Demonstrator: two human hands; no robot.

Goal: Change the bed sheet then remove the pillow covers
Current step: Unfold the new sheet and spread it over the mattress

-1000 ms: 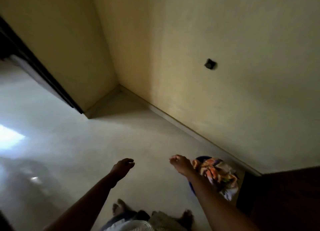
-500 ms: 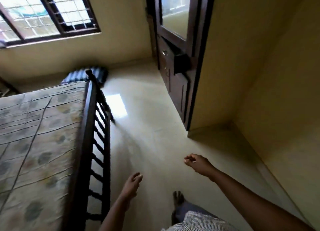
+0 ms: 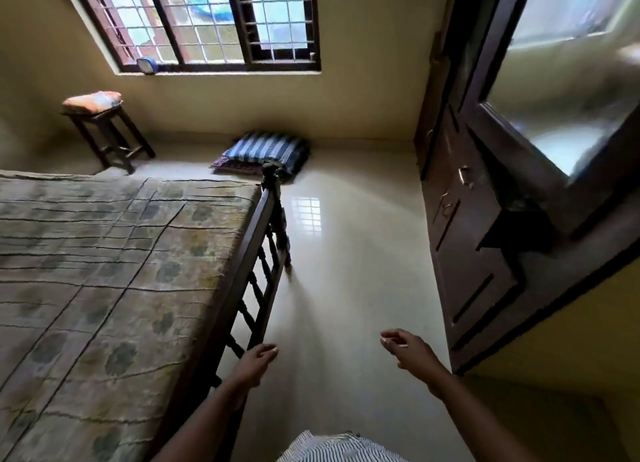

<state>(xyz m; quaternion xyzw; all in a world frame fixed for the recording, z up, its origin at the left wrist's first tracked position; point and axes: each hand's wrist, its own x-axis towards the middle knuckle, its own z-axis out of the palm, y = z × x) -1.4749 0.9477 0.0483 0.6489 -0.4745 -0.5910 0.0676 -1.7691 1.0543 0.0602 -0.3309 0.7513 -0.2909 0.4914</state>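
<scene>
Glossy floor tiles (image 3: pixel 346 253) ran beside the bare mattress (image 3: pixel 104 271); striped pillows (image 3: pixel 266 151) lay under the window. Both left hand (image 3: pixel 258 359) and right hand (image 3: pixel 407 349) hung loosely curled, empty; bare feet could slip.

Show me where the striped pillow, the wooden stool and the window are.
striped pillow (image 3: pixel 266 151), head view, middle of its blue top.
wooden stool (image 3: pixel 111 139), head view, its legs.
window (image 3: pixel 207 21), head view, its grille.

bed (image 3: pixel 242 250), patterned sheet (image 3: pixel 104 271), floor (image 3: pixel 346 271), pillows (image 3: pixel 266 151)
</scene>
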